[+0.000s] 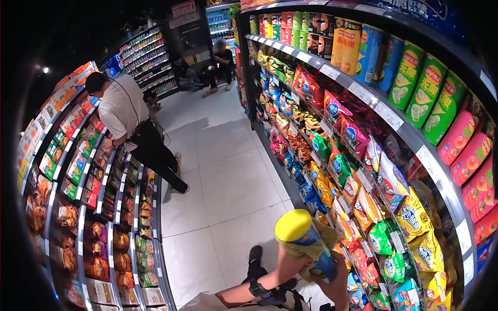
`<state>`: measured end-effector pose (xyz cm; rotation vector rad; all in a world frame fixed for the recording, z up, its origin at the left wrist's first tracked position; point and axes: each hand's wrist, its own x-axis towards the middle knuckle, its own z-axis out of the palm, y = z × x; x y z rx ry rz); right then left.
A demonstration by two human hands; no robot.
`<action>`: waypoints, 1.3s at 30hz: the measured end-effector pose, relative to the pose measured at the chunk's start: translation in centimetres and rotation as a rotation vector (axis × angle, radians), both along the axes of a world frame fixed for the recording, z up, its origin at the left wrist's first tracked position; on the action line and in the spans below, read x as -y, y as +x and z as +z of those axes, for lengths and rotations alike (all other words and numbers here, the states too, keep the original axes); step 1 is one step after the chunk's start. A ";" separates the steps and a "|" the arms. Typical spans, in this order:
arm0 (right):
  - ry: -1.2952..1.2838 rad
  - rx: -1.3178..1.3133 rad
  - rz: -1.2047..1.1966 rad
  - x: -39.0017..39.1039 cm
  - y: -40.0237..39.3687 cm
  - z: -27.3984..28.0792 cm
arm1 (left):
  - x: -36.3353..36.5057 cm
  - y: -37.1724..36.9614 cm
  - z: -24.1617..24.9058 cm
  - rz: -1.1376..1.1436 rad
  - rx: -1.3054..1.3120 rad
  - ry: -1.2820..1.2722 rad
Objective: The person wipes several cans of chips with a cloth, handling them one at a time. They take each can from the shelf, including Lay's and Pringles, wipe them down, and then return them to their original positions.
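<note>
A blue chip canister [326, 265] with a yellow lid is tilted in front of me, low in the head view. My right hand [339, 277] is closed around its lower body from the right. A tan-green cloth [301, 250] wraps the canister's upper part just under the lid. My left hand [291, 263] presses that cloth against the canister; its fingers are mostly covered by the cloth. A dark strap is on my left wrist.
On the right, a shelf [394, 116] carries chip canisters [407, 75] above hanging chip bags [415, 212]. Packaged snacks fill the left shelves [98, 228]. A person [124, 109] leans at them; others sit farther down the tiled aisle [218, 171].
</note>
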<state>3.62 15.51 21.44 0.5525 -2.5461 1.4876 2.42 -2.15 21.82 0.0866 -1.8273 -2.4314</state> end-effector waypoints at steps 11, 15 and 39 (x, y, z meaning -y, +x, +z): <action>0.089 0.289 0.028 -0.3 0.8 0.5 | 1.0 -0.8 3.1 0.082 0.011 -0.060; 0.112 0.256 0.037 -0.1 0.3 0.5 | 2.8 -1.6 2.7 0.271 -0.242 -0.368; -0.038 0.397 0.085 8.4 -3.4 2.2 | 8.5 -3.4 -3.1 -0.350 -0.098 -0.155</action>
